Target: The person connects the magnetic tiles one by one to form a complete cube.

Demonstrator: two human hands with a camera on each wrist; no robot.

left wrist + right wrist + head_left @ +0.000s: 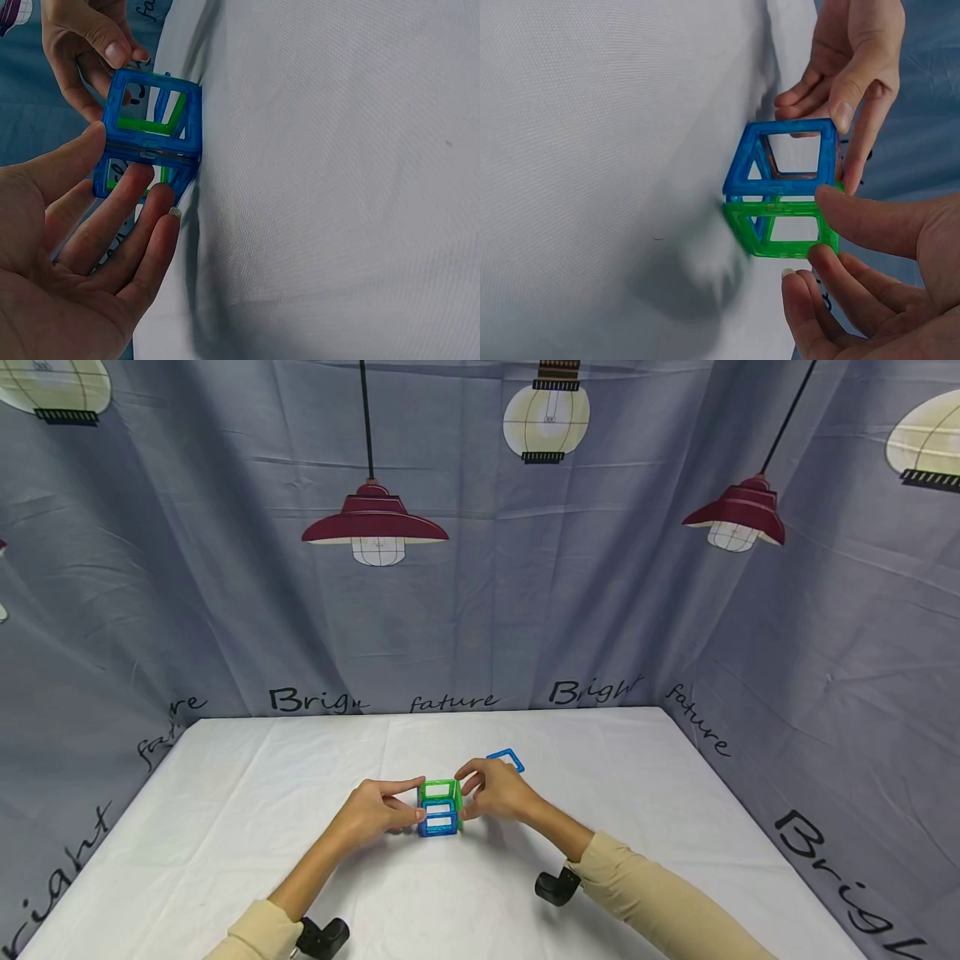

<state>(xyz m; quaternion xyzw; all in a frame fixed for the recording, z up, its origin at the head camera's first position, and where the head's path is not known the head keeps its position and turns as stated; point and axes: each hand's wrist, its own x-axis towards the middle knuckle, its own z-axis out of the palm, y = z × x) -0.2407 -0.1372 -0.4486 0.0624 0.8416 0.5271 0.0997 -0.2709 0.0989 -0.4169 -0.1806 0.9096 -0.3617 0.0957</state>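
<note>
A small box of magnetic tiles (438,815), with blue and green open frames, stands upright on the white tabletop between both hands. At its left side, my left hand (372,810) holds it, thumb at the near corner and index finger stretched to the far one. My right hand (498,787) pinches its right side; in the right wrist view the thumb rests at the corner of a blue square tile (776,185), fingertips at the green tile (791,250). A reddish edge shows behind the blue frame there. The left wrist view shows another blue face (150,139).
A loose blue tile (510,752) lies beyond the right hand, partly hidden by it. White cloth covers the table (600,760). A grey curtain (465,610) printed with lamps hangs behind and at both sides. Black wrist cameras (557,887) sit below the forearms.
</note>
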